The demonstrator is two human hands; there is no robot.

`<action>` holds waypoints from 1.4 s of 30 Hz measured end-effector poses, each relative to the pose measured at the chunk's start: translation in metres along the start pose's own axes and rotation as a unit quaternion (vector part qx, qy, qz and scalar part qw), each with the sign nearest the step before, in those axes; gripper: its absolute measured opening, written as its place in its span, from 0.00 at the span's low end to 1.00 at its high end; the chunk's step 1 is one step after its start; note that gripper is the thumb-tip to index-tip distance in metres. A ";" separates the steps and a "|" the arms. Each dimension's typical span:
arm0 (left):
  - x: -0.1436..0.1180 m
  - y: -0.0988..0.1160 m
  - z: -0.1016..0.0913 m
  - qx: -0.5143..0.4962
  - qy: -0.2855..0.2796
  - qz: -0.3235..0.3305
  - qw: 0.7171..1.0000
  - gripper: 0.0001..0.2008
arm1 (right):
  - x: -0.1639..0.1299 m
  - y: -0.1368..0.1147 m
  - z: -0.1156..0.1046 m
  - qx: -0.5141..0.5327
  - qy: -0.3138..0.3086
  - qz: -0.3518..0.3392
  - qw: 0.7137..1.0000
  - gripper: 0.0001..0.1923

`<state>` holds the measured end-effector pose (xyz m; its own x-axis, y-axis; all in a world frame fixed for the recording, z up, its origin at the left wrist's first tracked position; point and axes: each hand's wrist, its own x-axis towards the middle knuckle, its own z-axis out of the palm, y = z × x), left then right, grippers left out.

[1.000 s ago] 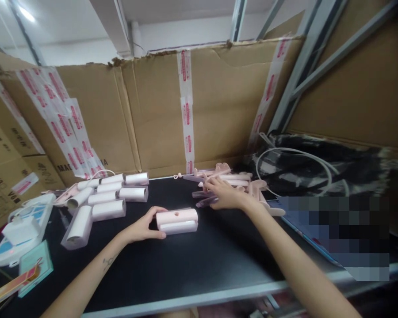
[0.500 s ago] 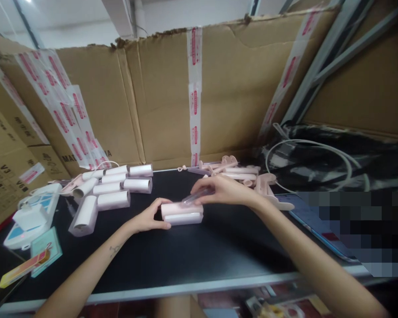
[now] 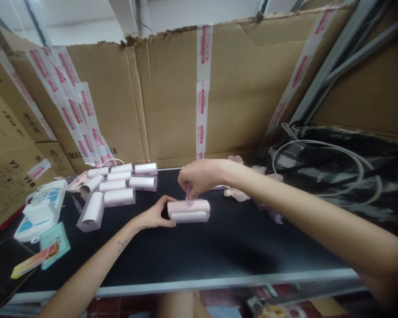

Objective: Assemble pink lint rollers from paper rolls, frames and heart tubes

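On the black table, a pink-and-white roll [image 3: 189, 211] lies sideways in front of me, with clear plastic around it. My left hand [image 3: 155, 214] grips its left end between thumb and fingers. Above the roll, my right hand [image 3: 200, 176] pinches a small translucent plastic piece [image 3: 188, 196], which stands upright with its lower end at the top of the roll. The fingers hide most of this piece. To the left, several white paper rolls [image 3: 117, 197] with hollow cores rest in clear plastic covers.
Pink plastic parts [image 3: 237, 194] lie behind my right forearm, which partly covers them. A white power strip [image 3: 41, 214], a teal card [image 3: 58, 245] and a yellow-and-red strip [image 3: 36, 261] are at the left. Cardboard [image 3: 169, 97] walls the back; a white cable [image 3: 318, 143] loops over black plastic at right.
My right hand has risen and turned, bringing the translucent piece from a slant to upright over the roll. My left hand keeps its hold. The whole view has shifted slightly.
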<state>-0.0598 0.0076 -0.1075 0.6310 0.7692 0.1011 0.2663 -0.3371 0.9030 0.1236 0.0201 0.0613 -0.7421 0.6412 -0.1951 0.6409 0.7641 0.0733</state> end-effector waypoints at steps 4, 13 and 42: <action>0.000 0.002 -0.001 -0.006 0.001 -0.002 1.000 0.29 | 0.003 0.007 -0.005 0.024 -0.046 -0.016 0.999 0.12; 0.000 0.002 -0.002 0.003 -0.001 -0.001 1.000 0.30 | 0.005 0.013 -0.005 0.039 -0.045 -0.018 0.998 0.15; -0.008 0.017 0.062 0.125 0.209 -0.080 0.967 0.37 | 0.002 -0.018 0.000 0.048 -0.092 0.174 0.979 0.11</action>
<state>-0.0147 -0.0381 -0.1187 0.2319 0.9569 0.1748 0.5367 -0.2757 0.7974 0.1103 0.0072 0.0592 -0.4323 0.8315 -0.3490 0.8713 0.4849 0.0759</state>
